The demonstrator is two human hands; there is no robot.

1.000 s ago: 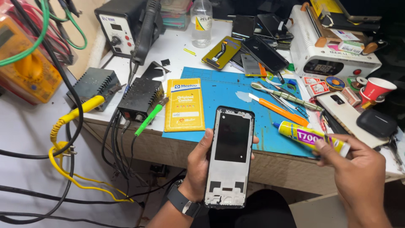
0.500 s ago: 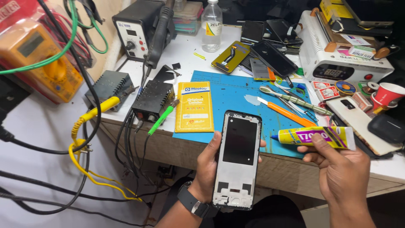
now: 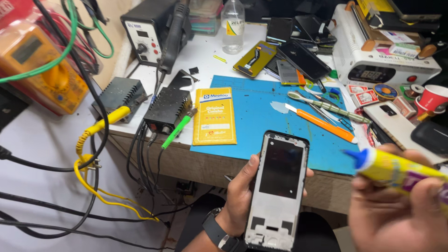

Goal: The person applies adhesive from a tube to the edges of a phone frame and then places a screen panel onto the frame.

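The right hand (image 3: 396,210) has lifted the yellow glue tube (image 3: 401,170) off the blue mat (image 3: 261,112) since a second ago; then the tube lay along the mat's near edge, now it is raised in front of the bench, fingers wrapped round its body, blue nozzle pointing left toward the phone frame (image 3: 279,189). The left hand (image 3: 242,196) grips that frame as before — upright, held below the bench edge, thumb on its left rail, fingertips showing at the right rail.

Nozzle and frame are near but apart. The frame's top edge overlaps the mat's front border in view. Open room lies on the mat between the yellow packet (image 3: 214,115) and the orange-handled blade (image 3: 322,123) — the bench's right side is crowded with tweezers (image 3: 329,105), phones and a red cup (image 3: 433,99).
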